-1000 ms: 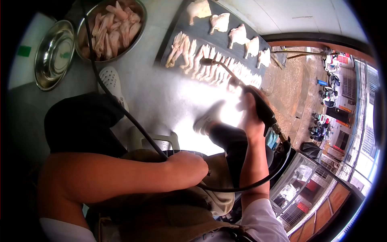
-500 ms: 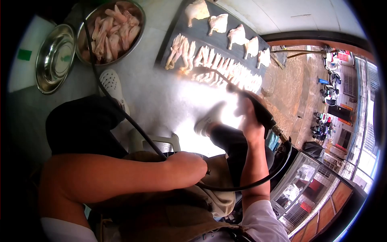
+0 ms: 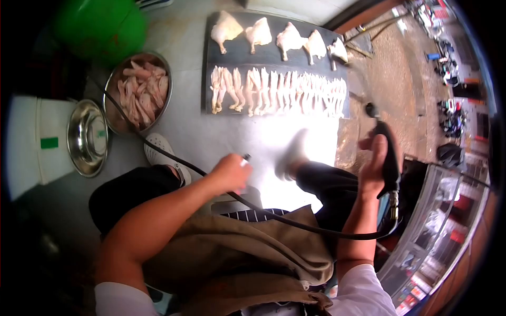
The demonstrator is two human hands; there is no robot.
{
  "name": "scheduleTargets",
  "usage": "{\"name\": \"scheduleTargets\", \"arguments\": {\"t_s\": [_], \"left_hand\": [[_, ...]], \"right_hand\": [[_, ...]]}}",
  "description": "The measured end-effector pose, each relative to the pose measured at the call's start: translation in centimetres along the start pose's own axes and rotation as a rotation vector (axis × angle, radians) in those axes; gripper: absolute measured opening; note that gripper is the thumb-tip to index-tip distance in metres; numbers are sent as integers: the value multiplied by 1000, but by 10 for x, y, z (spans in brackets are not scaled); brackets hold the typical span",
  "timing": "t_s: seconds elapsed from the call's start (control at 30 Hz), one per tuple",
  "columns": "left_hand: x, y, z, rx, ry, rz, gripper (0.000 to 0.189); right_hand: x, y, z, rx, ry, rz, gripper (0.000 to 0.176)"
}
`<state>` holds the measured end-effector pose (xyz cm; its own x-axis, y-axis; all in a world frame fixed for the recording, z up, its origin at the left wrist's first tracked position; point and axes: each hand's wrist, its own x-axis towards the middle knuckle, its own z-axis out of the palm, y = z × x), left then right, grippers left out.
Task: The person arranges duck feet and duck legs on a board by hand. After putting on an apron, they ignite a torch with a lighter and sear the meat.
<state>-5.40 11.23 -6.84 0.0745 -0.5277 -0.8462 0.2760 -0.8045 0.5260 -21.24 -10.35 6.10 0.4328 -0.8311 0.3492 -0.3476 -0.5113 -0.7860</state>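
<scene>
My right hand (image 3: 375, 160) is wrapped around the black handle of a gas torch (image 3: 391, 152), its dark nozzle pointing up and left beyond my fingers. A black hose (image 3: 295, 226) runs from the torch's brass fitting across my lap and up to the left. Raised over my lap, my left hand (image 3: 229, 174) is closed on a small lighter (image 3: 246, 158) with a dark tip. Ahead lies a dark board (image 3: 271, 63) bearing several chicken leg quarters (image 3: 289, 39) in the upper row. Below them is a row of slim pale poultry pieces (image 3: 253, 92), perhaps feet.
Left of the board, a steel basin (image 3: 109, 113) holds raw pinkish poultry pieces. Beside it are an upright steel bowl (image 3: 87, 158), a white box (image 3: 55, 124) and a green bin (image 3: 100, 29). My knees flank a bright floor patch. A glass cabinet (image 3: 421, 231) stands at right.
The torch has moved right, away from the board. My left hand has risen from my lap and turned, showing the lighter. The view has shifted, bringing in the green bin.
</scene>
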Motion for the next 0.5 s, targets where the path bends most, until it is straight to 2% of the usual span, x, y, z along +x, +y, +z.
{"name": "scheduleTargets", "arguments": {"t_s": [0.03, 0.1, 0.17, 0.23, 0.33, 0.43, 0.47, 0.5], "left_hand": [[13, -1, -6, -112, 70, -68, 27], [60, -11, -28, 140, 121, 23, 23], [113, -11, -51, 308, 332, -11, 19], [173, -18, -75, 357, 594, 53, 21], [234, -29, -93, 427, 854, 224, 30], [250, -10, -86, 427, 945, 332, 35], [248, 3, -81, 397, 915, 274, 38], [257, 0, -82, 430, 949, 295, 38]], "right_hand": [[3, 2, -11, -82, 73, -44, 38], [5, 6, -27, -104, 169, -35, 42], [3, 11, -39, -110, 173, -32, 43], [-3, 21, -48, -85, 161, 70, 43], [-9, 29, -52, -51, 105, 148, 48], [-12, 38, -52, -75, 52, 139, 57], [-12, 41, -52, -79, 40, 136, 59], [-11, 42, -52, -85, 29, 130, 61]]}}
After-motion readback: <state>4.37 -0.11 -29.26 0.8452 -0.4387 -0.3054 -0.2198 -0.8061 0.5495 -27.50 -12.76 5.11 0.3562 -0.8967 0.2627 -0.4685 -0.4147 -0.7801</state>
